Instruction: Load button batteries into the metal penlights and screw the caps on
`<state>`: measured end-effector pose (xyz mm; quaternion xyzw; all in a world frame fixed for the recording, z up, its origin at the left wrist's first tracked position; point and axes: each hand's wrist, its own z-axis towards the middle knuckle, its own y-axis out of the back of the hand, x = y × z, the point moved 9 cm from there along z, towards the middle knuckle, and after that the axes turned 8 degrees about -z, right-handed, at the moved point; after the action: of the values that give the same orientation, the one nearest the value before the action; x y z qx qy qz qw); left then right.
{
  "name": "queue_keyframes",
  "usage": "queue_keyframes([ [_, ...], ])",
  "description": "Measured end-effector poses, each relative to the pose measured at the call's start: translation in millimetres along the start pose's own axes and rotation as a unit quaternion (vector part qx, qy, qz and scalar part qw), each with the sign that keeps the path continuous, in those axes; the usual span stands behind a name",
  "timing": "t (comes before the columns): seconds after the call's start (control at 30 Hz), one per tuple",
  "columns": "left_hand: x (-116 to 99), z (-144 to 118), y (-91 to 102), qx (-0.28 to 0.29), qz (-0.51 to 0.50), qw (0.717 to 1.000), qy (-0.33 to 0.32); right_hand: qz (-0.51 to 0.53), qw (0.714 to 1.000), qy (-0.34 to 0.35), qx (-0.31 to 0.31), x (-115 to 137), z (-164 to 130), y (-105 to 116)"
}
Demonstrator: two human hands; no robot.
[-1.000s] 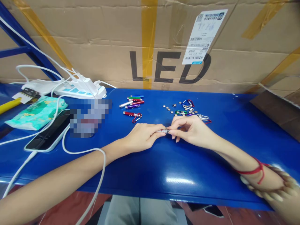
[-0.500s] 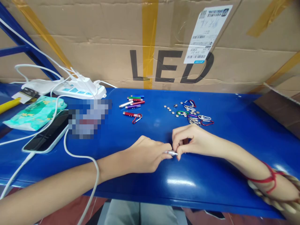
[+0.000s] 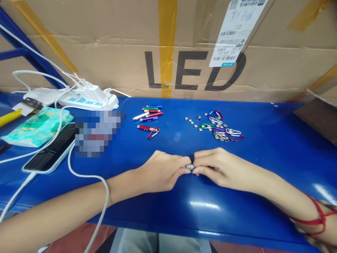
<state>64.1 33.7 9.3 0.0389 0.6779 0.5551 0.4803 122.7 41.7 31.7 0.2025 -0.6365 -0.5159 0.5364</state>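
Observation:
A silver penlight (image 3: 189, 166) lies between my two hands above the near part of the blue table, mostly hidden by fingers. My left hand (image 3: 163, 170) is closed around its body. The thumb and fingertips of my right hand (image 3: 217, 167) pinch its right end. Beyond my right hand lie scattered button cells (image 3: 196, 125) and several carabiner clips, among them a green one (image 3: 206, 126) and a red one (image 3: 237, 138). Beyond my left hand is a red penlight (image 3: 146, 128) with a red clip on its end. Several coloured penlights (image 3: 150, 119) lie in a pile behind it.
A cardboard box (image 3: 105, 42) marked LED stands along the back of the blue table (image 3: 250, 211). At left are a white power strip (image 3: 86, 102), a phone (image 3: 50, 149) and a green tissue pack (image 3: 39, 126). A white cable (image 3: 106, 189) loops over my left forearm.
My right hand's fingers have come together on the penlight's right end, their grip flatter than before. My left hand keeps its hold. The view has shifted slightly.

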Motion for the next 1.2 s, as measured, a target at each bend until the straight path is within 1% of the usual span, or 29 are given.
queue_keyframes([
  [0.1, -2, 0, -2.4, 0.012, 0.024, 1.0, 0.0, 0.074, 0.997, -0.03, 0.013, -2, 0, -2],
  [0.2, -4, -1, -7.2, 0.026, 0.053, 0.998, -0.002, 0.152, 0.984, -0.087, 0.044, -8, -3, -11],
  [0.3, -4, -2, -6.0, -0.003, 0.039, 0.999, -0.019, 0.199, 0.965, -0.159, 0.058, -19, -8, -18],
  [0.4, 0, -2, 0.6, -0.048, -0.035, 0.998, -0.02, 0.253, 0.942, -0.214, 0.054, -28, -12, -24],
  [0.47, 2, 0, 4.4, -0.061, -0.085, 0.994, -0.011, 0.291, 0.928, -0.229, 0.047, -31, -11, -24],
  [0.53, 1, 0, 7.7, -0.067, -0.112, 0.991, -0.005, 0.312, 0.92, -0.234, 0.042, -32, -10, -22],
  [0.73, 3, -1, 14.1, -0.073, -0.12, 0.989, 0.036, 0.3, 0.923, -0.236, 0.036, -34, -7, -16],
  [0.8, 2, -1, 14.0, -0.068, -0.129, 0.989, 0.035, 0.274, 0.932, -0.233, 0.031, -35, -7, -15],
  [0.83, 3, 0, 14.2, -0.069, -0.134, 0.988, 0.036, 0.248, 0.942, -0.225, 0.016, -36, -6, -11],
  [0.87, 4, 0, 14.7, -0.072, -0.137, 0.987, 0.039, 0.209, 0.955, -0.211, -0.012, -36, -6, -5],
  [0.93, 5, 0, 16.1, -0.083, -0.136, 0.986, 0.046, 0.097, 0.977, -0.16, -0.101, -32, -7, 16],
  [1.0, 6, 0, 16.4, -0.087, -0.129, 0.987, 0.05, -0.023, 0.981, -0.086, -0.174, -20, -10, 35],
  [1.03, 6, 0, 15.7, -0.084, -0.125, 0.987, 0.05, -0.076, 0.978, -0.047, -0.187, -12, -11, 39],
  [1.07, 5, 0, 14.9, -0.079, -0.122, 0.988, 0.05, -0.124, 0.975, -0.011, -0.183, -5, -12, 39],
  [1.13, 4, 0, 12.9, -0.064, -0.117, 0.99, 0.045, -0.212, 0.964, 0.045, -0.154, 5, -12, 34],
  [1.2, 3, 1, 11.0, -0.049, -0.114, 0.992, 0.037, -0.282, 0.947, 0.073, -0.137, 11, -13, 30],
])
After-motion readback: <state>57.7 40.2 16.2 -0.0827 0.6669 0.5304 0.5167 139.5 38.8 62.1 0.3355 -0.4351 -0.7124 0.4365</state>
